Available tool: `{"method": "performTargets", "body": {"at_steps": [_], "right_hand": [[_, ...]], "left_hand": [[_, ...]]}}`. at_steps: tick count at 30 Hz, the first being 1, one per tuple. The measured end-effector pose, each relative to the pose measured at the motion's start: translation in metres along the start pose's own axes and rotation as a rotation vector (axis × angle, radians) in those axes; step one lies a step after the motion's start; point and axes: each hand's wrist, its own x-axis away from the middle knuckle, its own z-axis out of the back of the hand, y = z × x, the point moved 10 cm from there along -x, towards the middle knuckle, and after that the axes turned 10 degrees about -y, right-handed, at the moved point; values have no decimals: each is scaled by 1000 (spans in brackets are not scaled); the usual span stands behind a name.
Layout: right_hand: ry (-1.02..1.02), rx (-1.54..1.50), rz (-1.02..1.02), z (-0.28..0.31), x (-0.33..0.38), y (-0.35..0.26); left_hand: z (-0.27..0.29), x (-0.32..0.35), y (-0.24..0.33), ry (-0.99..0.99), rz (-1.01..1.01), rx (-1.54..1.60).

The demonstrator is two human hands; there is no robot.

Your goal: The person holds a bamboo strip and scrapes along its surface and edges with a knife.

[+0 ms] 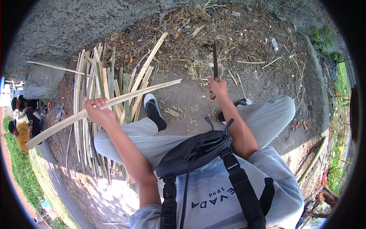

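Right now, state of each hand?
Left hand: closed around a long bamboo strip.
Right hand: closed on the handle of a dark knife, blade pointing away from the person.

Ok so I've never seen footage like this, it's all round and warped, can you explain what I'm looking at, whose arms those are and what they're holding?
This is one picture from a wide fisheye camera worn on a person's head, looking down, so straight edges bend near the rim. There is no machine: the two bare arms coming up from the bottom belong to the wearer, who sits on dirt ground with knees up and a black bag strapped across the chest. The left hand grips a long pale bamboo strip lying across the view. The right hand holds a dark blade pointing away. On the ground to the left lies a pile of split bamboo strips, with dry scraps beyond. At the far left edge other people sit.
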Motion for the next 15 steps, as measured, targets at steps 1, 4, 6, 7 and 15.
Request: {"method": "performTargets", "body": {"at_steps": [1, 4, 6, 7, 15], "right_hand": [[-17, -56, -23, 5, -3, 11], [-79, -152, -68, -9, 14, 14], [-110, -195, -79, -18, 26, 10], [-111, -196, -133, -20, 30, 14], [-172, -158, -158, -27, 43, 14]], "left_hand": [[-2, 0, -3, -8, 11, 10], [2, 1, 2, 5, 0, 8], [8, 1, 3, 40, 6, 16], [8, 0, 2, 34, 6, 15], [6, 2, -1, 14, 20, 32]]}}
